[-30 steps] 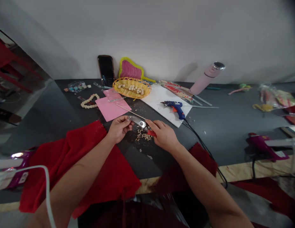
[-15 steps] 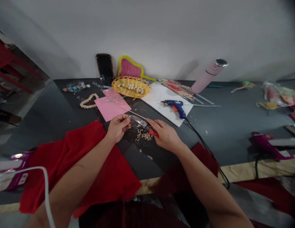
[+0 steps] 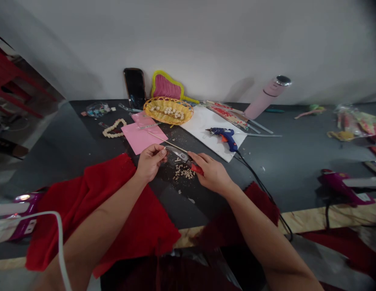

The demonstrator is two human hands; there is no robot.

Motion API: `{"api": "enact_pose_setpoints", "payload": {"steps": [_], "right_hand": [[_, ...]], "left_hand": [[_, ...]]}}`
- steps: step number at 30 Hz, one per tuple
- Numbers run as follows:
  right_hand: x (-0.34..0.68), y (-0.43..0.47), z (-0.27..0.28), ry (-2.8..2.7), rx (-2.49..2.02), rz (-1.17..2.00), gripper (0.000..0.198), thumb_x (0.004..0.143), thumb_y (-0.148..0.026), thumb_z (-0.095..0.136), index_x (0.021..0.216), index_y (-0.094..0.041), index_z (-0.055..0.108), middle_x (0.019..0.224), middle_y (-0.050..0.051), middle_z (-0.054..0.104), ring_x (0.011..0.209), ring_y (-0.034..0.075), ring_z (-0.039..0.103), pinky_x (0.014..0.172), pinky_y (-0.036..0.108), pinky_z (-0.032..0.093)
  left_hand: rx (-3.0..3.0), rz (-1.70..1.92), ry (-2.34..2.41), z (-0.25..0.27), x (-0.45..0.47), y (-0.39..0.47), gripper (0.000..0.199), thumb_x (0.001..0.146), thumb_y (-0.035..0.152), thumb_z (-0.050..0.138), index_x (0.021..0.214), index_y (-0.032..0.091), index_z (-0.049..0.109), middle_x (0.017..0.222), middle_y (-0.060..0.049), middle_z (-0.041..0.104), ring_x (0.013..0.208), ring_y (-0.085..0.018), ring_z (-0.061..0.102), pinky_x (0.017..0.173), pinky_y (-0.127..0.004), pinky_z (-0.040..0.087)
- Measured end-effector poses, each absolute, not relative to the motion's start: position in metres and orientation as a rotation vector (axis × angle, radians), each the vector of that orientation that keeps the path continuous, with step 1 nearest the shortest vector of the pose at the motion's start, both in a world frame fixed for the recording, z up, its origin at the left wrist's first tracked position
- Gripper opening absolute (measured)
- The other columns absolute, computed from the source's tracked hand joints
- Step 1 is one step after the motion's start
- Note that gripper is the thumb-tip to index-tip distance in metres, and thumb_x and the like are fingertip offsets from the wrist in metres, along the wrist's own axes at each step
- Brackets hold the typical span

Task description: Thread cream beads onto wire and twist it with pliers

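Note:
Red-handled shears are gripped in my right hand, their blades pointing left toward my other hand. My left hand is closed in a pinch at the blade tips, on a tiny pale piece that barely shows. A thin wooden stick lies just beyond the blades, its right end by my right fingers. Below the shears, a pile of short cut stick pieces is scattered on the dark table.
Behind my hands are pink paper sheets, a yellow basket with small pale pieces, and a white board bearing a blue glue gun. A pink bottle and phone stand by the wall. Red cloth lies under my left arm.
Both hands and the shears stay almost in place. The whole view has shifted very slightly.

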State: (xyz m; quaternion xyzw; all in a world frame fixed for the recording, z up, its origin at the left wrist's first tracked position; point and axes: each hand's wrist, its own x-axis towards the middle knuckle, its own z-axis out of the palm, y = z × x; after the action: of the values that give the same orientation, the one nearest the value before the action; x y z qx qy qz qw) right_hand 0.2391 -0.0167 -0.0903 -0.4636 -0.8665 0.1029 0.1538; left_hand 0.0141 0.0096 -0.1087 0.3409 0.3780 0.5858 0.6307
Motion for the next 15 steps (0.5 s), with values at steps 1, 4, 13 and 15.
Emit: {"api": "enact_pose_setpoints", "payload": {"steps": [1, 4, 13, 15], "right_hand": [[0.2392, -0.0167, -0.0905, -2.482, -1.325, 0.292, 0.062, 0.077, -0.014, 0.046, 0.137, -0.021, 0.032, 0.118, 0.01, 0.054, 0.103, 0.023, 0.053, 0.088, 0.036, 0.046], [0.2392, -0.0166, -0.0909, -2.491, -1.318, 0.291, 0.062, 0.078, -0.015, 0.046, 0.137, -0.02, 0.033, 0.118, 0.01, 0.054, 0.103, 0.022, 0.053, 0.088, 0.036, 0.046], [0.2391, -0.0161, -0.0914, -2.5, -1.326, 0.298, 0.061, 0.078, -0.015, 0.047, 0.137, -0.02, 0.034, 0.117, 0.01, 0.054, 0.102, 0.022, 0.054, 0.087, 0.035, 0.046], [0.2394, -0.0161, -0.0915, -2.504, -1.33, 0.293, 0.06, 0.079, -0.016, 0.047, 0.137, -0.021, 0.034, 0.117, 0.01, 0.054, 0.102, 0.022, 0.054, 0.087, 0.033, 0.046]], "left_hand": [[0.783, 1.341, 0.864, -0.1092, 0.014, 0.0096, 0.021, 0.062, 0.024, 0.077, 0.072, 0.015, 0.061, 0.065, 0.001, 0.063, 0.052, -0.006, 0.054, 0.051, -0.018, 0.043], [0.782, 1.335, 0.869, -0.1103, 0.0138, 0.0097, 0.02, 0.062, 0.023, 0.077, 0.073, 0.015, 0.061, 0.065, 0.001, 0.064, 0.052, -0.006, 0.054, 0.052, -0.018, 0.043], [0.779, 1.334, 0.903, -0.1107, 0.0155, 0.0104, 0.022, 0.06, 0.025, 0.078, 0.071, 0.015, 0.06, 0.064, 0.001, 0.065, 0.051, -0.006, 0.054, 0.052, -0.018, 0.043], [0.784, 1.338, 0.91, -0.1108, 0.0154, 0.0105, 0.022, 0.06, 0.024, 0.078, 0.07, 0.015, 0.061, 0.064, 0.002, 0.065, 0.051, -0.006, 0.054, 0.051, -0.018, 0.043]]}}
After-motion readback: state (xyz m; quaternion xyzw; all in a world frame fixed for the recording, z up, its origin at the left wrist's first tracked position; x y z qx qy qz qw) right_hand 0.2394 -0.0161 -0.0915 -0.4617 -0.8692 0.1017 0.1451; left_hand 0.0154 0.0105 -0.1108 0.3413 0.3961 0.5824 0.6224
